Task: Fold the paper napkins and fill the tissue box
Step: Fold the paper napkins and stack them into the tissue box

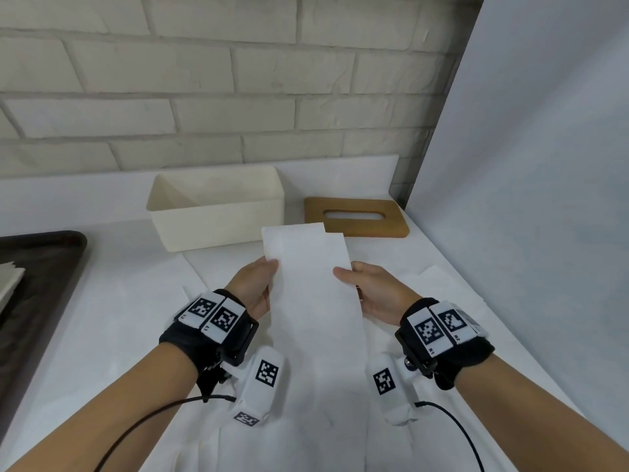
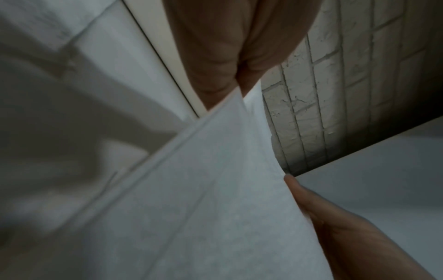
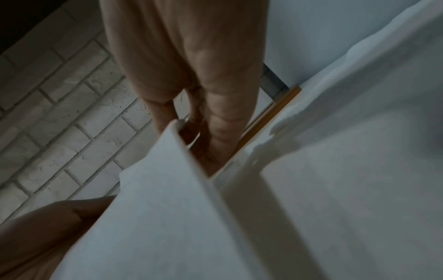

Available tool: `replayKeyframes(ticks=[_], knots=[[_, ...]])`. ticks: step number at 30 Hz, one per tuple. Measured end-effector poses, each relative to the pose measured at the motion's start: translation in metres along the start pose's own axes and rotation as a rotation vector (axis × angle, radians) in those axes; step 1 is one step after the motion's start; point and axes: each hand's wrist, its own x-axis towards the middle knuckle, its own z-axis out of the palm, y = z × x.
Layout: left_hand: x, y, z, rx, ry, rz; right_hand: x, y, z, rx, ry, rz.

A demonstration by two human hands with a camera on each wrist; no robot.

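A long white folded paper napkin (image 1: pixel 308 267) hangs lifted above the table, its two layers offset at the far end. My left hand (image 1: pixel 260 284) grips its left edge, thumb on top and fingers underneath. On the opposite edge my right hand (image 1: pixel 366 287) pinches it the same way. The napkin (image 2: pixel 203 199) fills the left wrist view, with the thumb tip (image 2: pixel 294 183) on its edge. In the right wrist view the napkin (image 3: pixel 167 217) passes between thumb and fingers (image 3: pixel 223 113). An open cream tissue box (image 1: pixel 218 207) stands behind, empty as far as I see. Its wooden slotted lid (image 1: pixel 355 217) lies flat to the right.
More unfolded white napkins (image 1: pixel 136 318) cover the table under my arms. A dark tray (image 1: pixel 37 284) holding a stack of paper sits at the left edge. A brick wall (image 1: pixel 204 80) backs the table and a white panel (image 1: pixel 544 165) closes the right side.
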Motion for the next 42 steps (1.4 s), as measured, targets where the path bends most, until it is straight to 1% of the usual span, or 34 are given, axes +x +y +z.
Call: replayKeyframes(ticks=[3, 8, 11, 13, 15, 17, 18, 20, 22, 24, 25, 27, 29, 31, 32, 34, 36, 38, 40, 42], knots=[[-0.001, -0.003, 0.002, 0.006, -0.004, -0.002, 0.005, 0.003, 0.008, 0.019, 0.009, -0.029], [-0.002, -0.003, 0.005, -0.031, 0.003, 0.030, 0.013, 0.004, 0.017, 0.049, 0.064, -0.098], [-0.002, -0.003, 0.005, -0.056, 0.023, 0.032, 0.017, 0.005, 0.019, 0.007, 0.091, -0.109], [-0.003, -0.001, 0.005, -0.090, -0.006, 0.029, 0.017, 0.004, 0.020, -0.034, 0.111, -0.113], [-0.005, 0.001, 0.006, -0.116, -0.081, 0.010, 0.015, 0.003, 0.021, -0.073, 0.132, -0.123], [-0.008, 0.003, 0.010, -0.036, -0.093, 0.001, 0.013, 0.002, 0.021, -0.118, 0.160, -0.135], [-0.008, 0.003, 0.012, 0.039, -0.070, 0.020, 0.013, 0.001, 0.022, -0.137, 0.176, -0.145], [-0.008, 0.002, 0.015, 0.171, 0.018, 0.075, 0.012, -0.001, 0.021, -0.174, 0.221, -0.166], [-0.008, 0.004, 0.015, 0.229, 0.094, 0.114, 0.005, -0.006, 0.015, -0.181, 0.257, -0.161], [-0.008, 0.009, 0.010, 0.265, 0.144, 0.123, -0.007, -0.012, 0.003, -0.150, 0.227, -0.106], [-0.010, 0.012, 0.007, 0.290, 0.159, 0.114, -0.014, -0.014, -0.005, -0.173, 0.207, -0.060], [-0.013, 0.017, -0.001, 0.345, 0.174, 0.077, -0.026, -0.014, -0.024, -0.345, 0.193, 0.061], [-0.018, 0.018, -0.007, 0.378, 0.161, 0.042, -0.036, -0.010, -0.040, -0.644, 0.238, 0.159], [-0.022, 0.017, -0.009, 0.410, 0.134, 0.026, -0.044, -0.007, -0.053, -0.954, 0.309, 0.190], [-0.024, 0.015, -0.007, 0.430, 0.123, 0.018, -0.050, -0.007, -0.057, -1.070, 0.340, 0.211], [-0.025, 0.006, -0.002, 0.472, 0.091, -0.004, -0.057, -0.003, -0.065, -1.216, 0.381, 0.273], [-0.023, -0.009, 0.004, 0.557, 0.051, -0.053, -0.060, 0.003, -0.068, -1.275, 0.396, 0.337], [-0.019, -0.023, 0.010, 0.646, 0.006, -0.122, -0.060, 0.011, -0.069, -1.247, 0.422, 0.340], [-0.015, -0.033, 0.013, 0.686, -0.007, -0.156, -0.059, 0.015, -0.066, -1.178, 0.425, 0.264], [-0.010, -0.035, 0.013, 0.709, -0.005, -0.166, -0.058, 0.018, -0.057, -1.180, 0.371, 0.152]])
